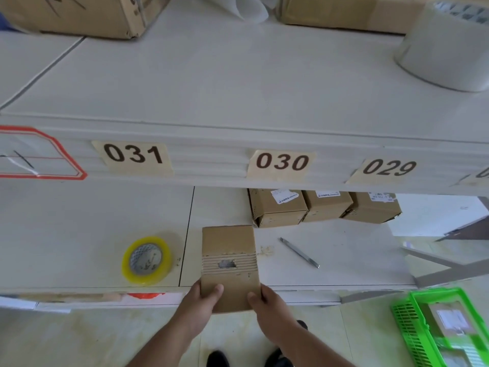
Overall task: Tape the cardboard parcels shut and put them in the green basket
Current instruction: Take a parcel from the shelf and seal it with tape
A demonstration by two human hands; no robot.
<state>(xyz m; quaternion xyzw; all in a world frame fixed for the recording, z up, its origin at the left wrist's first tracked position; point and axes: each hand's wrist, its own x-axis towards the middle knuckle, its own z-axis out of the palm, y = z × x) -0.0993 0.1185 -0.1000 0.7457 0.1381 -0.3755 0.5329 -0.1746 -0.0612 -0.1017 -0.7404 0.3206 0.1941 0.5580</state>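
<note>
- Left hand (202, 300) and right hand (264, 303) grip the near end of a cardboard parcel (229, 263), thumbs on top, fingers curled under.
- Parcel overhangs the desk (79, 234) edge.
- Green basket (439, 327) right of parcel, lower.
- Tape roll (146, 260) left of parcel; knife (299, 252) right.
- Three parcels (322, 207) beyond.

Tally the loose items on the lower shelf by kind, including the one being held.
Small brown cardboard parcels: 4 (three in a row, one held)
Yellow-edged clear tape roll: 1
Slim metal cutter: 1
Total: 6
</note>
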